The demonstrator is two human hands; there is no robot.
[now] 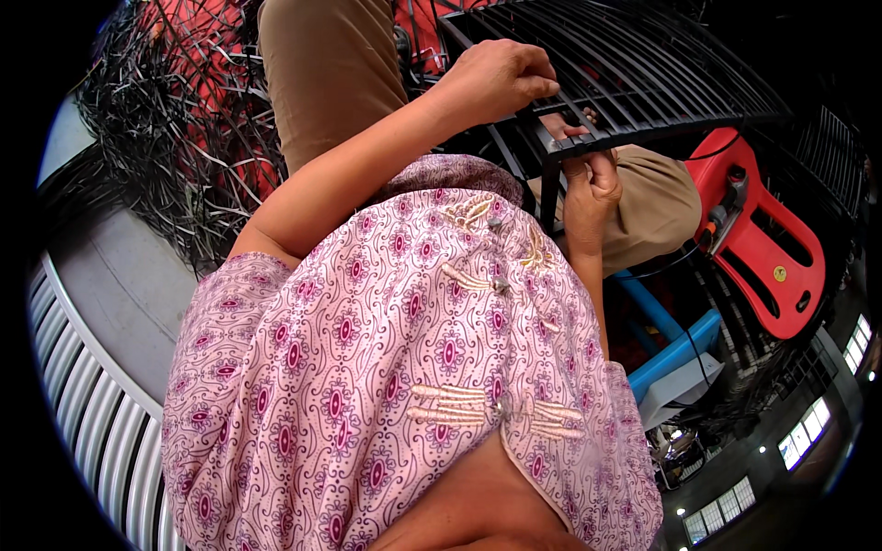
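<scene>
The black metal grille of thin bars (643, 73) is sitting across the person's knees. The left hand (496, 78) and right hand (588, 179) are both curling tight around its near edge. It looks stiff and heavy, so holding the thick frame is best.

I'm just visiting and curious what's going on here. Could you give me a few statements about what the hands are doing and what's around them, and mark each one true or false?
1. The left hand grips the edge of a black slatted grille. True.
2. The right hand is resting flat on the person's knee. False: it is closed around a bar at the lower edge of the grille.
3. A red plastic piece lies to the right of the grille. True.
4. The person wears a plain blue shirt. False: the garment is pink with a small repeating pattern.
5. A tangled heap of black strips lies at the upper left. True.
</scene>
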